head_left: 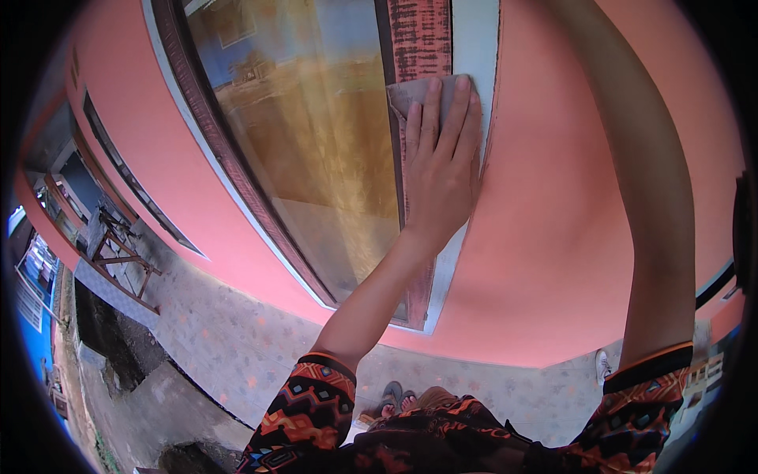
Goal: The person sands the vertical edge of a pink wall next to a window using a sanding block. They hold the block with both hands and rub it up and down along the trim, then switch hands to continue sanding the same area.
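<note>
My left hand (pixel 444 154) lies with its fingers stretched over a brownish-grey sheet of sandpaper (pixel 404 95), holding it against the right upright of the window frame (pixel 422 39). Part of the sheet shows past the fingertips and on the left of the hand; the thumb is hidden. Above it, the upright has scuffed dark patches over pink. The window pane (pixel 308 134) beside it reflects sky and shows yellowish cloth. My right arm (pixel 651 182) reaches up along the pink wall (pixel 545 205), and its hand is beyond the upper edge of the picture.
White trim (pixel 474 47) borders the window frame. Below runs a speckled tiled walkway (pixel 229 332), where my sandalled feet (pixel 392 397) stand. A wooden trestle (pixel 126 261) stands far left, beside a dark ditch (pixel 118 340). A white shoe (pixel 602 365) shows near the wall's base at right.
</note>
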Tool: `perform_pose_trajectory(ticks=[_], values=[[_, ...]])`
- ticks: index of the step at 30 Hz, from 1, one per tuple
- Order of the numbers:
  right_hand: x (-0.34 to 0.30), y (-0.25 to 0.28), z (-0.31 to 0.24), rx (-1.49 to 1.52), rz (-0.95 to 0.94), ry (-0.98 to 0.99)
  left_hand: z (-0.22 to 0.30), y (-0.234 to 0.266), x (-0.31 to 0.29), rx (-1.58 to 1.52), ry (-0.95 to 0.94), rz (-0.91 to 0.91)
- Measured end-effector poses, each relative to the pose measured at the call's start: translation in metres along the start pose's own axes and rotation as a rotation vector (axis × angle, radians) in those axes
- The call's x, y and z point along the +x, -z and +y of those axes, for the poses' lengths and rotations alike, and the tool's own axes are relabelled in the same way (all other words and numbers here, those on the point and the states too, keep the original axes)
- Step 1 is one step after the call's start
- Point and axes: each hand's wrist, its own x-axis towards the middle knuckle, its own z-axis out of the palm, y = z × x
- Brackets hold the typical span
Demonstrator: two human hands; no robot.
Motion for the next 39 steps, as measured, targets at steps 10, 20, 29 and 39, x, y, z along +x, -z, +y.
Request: perform_pose_trajectory(ticks=[10,20,29,39], values=[[0.004,-0.008,0.004,-0.156,0.038,0.090,0.002,0.001,0.009,-0.010,0.006,0.024],[0.003,-0.009,0.008,-0.154,0.127,0.177,0.002,-0.007,-0.007,-0.008,-0.010,-0.050],[0.005,0.003,-0.005,-0.147,-0.026,0.024,0.000,-0.012,-0.038,-0.043,0.070,-0.014],[0.000,-0.006,-0.001,-0.159,0.082,0.091,-0.001,-0.011,-0.048,-0.009,0.072,-0.009]])
